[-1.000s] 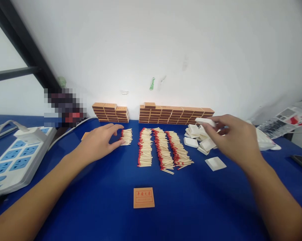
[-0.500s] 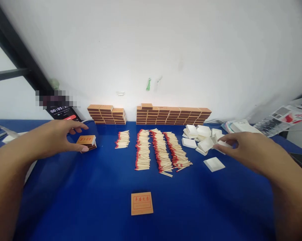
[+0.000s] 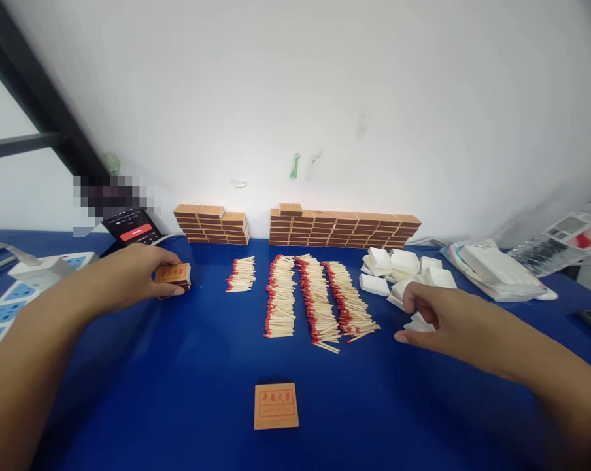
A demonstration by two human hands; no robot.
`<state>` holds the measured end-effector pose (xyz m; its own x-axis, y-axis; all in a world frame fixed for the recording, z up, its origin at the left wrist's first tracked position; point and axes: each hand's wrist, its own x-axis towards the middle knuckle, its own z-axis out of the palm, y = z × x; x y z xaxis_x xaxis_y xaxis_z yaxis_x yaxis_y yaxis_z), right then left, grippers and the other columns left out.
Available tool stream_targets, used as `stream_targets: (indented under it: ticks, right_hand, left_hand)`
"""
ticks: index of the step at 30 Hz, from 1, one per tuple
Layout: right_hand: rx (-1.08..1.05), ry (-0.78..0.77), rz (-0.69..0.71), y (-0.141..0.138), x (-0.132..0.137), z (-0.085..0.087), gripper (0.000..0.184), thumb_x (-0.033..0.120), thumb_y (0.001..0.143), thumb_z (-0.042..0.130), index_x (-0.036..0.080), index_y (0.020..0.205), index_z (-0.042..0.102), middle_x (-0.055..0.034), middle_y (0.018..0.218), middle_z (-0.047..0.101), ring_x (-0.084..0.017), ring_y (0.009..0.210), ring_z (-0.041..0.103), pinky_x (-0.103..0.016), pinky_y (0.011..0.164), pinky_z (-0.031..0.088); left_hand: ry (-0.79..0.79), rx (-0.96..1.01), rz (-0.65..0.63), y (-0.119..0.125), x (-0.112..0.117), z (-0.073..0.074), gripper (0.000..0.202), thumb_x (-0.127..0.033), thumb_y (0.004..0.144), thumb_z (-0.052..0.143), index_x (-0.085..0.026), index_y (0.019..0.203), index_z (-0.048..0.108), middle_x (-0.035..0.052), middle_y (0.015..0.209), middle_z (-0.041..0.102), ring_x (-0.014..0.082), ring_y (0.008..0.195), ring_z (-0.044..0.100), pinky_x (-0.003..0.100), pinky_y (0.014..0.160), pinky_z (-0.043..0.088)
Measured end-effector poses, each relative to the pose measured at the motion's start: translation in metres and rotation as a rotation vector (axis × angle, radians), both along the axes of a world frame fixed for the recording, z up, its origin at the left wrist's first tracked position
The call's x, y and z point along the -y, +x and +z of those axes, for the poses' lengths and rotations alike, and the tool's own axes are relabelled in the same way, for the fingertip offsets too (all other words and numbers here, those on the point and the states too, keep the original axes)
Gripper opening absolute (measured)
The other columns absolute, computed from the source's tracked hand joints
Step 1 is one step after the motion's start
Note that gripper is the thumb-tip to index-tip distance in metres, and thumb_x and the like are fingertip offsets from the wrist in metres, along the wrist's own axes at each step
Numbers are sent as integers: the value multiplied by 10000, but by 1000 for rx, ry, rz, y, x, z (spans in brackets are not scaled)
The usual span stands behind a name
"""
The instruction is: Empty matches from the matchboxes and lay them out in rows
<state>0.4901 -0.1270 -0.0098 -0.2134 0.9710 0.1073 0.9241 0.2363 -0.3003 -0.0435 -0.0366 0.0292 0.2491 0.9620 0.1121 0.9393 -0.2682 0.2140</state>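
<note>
At the left, my left hand [image 3: 153, 275] has its thumb and fingers closed on the sides of an orange matchbox [image 3: 172, 272] with red print. Another box lies partly hidden just under it. My right hand [image 3: 440, 314] hovers at a white inner tray [image 3: 418, 322], thumb and fingers apart around it, and covers much of it. Behind that hand is a loose pile of white trays [image 3: 404, 261]. A single matchbox sleeve or box [image 3: 276, 406] lies flat near the front, print side up.
Red-headed matches lie in three long rows [image 3: 320, 301] and a small bunch [image 3: 241, 273]. Stacked matchboxes [image 3: 344, 229] line the wall, with a shorter stack [image 3: 211, 224] left of them. A power strip [image 3: 11, 304], a phone [image 3: 135, 227] and plastic packets [image 3: 494, 265] sit at the sides.
My left hand has closed on the matchbox at the left. My right hand has come nearer, from the tray pile to the single tray in front of it. The view has shifted slightly.
</note>
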Motion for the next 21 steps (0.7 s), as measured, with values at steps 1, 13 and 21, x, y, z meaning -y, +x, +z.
stream_targets:
  ticks: [1,13,21]
  right_hand:
    - [3,-1,3,2,-1,-1,289,295,772,919,284,819,634,-11,633,657,-192,437,596,-317,391,401]
    - [-776,-129,112,-114,5,14,307,549,1001,681,245,1044,686,-42,963,725,-178,742,666,-306,590,578]
    - [-1397,-392,78,-170,11,-19,567,524,794,921,266,1056,490,26,826,733,-173,686,719,-271,533,603]
  left_hand:
    - [-70,-62,-9,1,0,2,273,-454,747,854,-225,868,766,-9,764,754,213,701,664,282,650,448]
    - [247,121,-443,103,51,-7,493,-642,1018,614,-248,1284,744,76,1147,776,267,1007,734,372,868,571]
    - [342,327,-566,153,77,-36,375,-446,1009,721,-263,1332,673,75,1091,798,244,962,759,396,863,624]
